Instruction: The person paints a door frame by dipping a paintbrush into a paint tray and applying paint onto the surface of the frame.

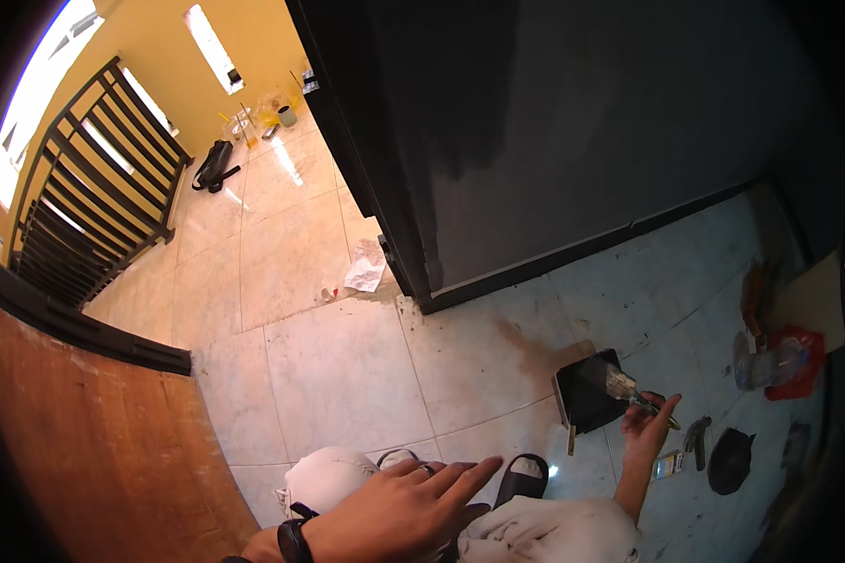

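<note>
My right hand grips the handle of a paintbrush, whose paint-crusted head is over a square black container on the tiled floor. A small light stick stands against the container's near edge. My left hand, with a ring and a black wristband, is stretched above my knees with nothing in it. Ahead stands a dark panel, painted blacker on its left part than on its grey right part.
Right of my right hand lie a hammer, a dark flat piece, a plastic bottle and a red bag. Crumpled paper lies near the panel's corner. A wooden door and dark railing are left; a black bag lies beyond.
</note>
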Motion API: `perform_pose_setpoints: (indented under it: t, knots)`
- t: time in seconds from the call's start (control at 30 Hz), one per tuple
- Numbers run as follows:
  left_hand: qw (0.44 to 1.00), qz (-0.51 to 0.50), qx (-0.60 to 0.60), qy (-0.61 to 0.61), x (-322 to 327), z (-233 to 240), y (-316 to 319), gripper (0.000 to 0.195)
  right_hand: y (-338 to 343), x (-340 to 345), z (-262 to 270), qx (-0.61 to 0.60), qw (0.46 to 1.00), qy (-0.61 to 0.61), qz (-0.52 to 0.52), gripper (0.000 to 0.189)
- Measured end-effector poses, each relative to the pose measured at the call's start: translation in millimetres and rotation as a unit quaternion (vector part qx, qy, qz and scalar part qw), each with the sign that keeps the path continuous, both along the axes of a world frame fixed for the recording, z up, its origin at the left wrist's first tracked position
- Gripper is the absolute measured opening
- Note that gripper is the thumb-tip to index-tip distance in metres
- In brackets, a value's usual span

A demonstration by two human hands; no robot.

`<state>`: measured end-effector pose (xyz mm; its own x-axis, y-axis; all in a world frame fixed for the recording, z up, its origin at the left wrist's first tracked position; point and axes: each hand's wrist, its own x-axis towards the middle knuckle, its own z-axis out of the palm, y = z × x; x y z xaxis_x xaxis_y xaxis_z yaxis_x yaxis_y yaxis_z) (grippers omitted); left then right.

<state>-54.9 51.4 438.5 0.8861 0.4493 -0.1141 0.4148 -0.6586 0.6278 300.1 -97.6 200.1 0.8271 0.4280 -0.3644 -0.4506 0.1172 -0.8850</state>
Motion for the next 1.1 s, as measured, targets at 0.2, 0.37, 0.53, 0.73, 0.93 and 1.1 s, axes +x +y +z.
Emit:
perform_pose_setpoints:
  t: [0.2,0.37,0.53,0.73,0.93,1.1]
  knots:
    - [0.865,-0.019,0.082,-0.495,0.1,31.0,0.5,0.036,91.5,-37.0,63.3,0.099,0.991,-0.021,0.09,0.069]
    - [0.741,0.065,0.148,-0.651,22.3,33.9,-9.7,0.032,139.9,-65.1,114.2,0.145,0.976,-0.11,0.12,0.067]
    - [0.742,0.083,0.143,-0.649,17.1,41.6,-19.3,0.029,171.8,-85.2,157.9,0.183,0.965,-0.068,0.173,0.061]
    - [0.728,-0.009,0.153,-0.668,4.3,35.1,1.0,0.033,174.3,-84.7,205.0,0.193,0.9,-0.254,0.296,0.044]
    - [0.829,-0.002,0.107,-0.549,-9.5,19.0,2.5,0.051,182.4,-103.7,255.8,0.191,0.842,-0.404,0.302,0.03]
    - [0.956,-0.152,0.144,-0.208,-36.1,20.9,8.4,0.068,212.7,-133.1,223.1,0.25,0.859,-0.37,0.251,0.036]
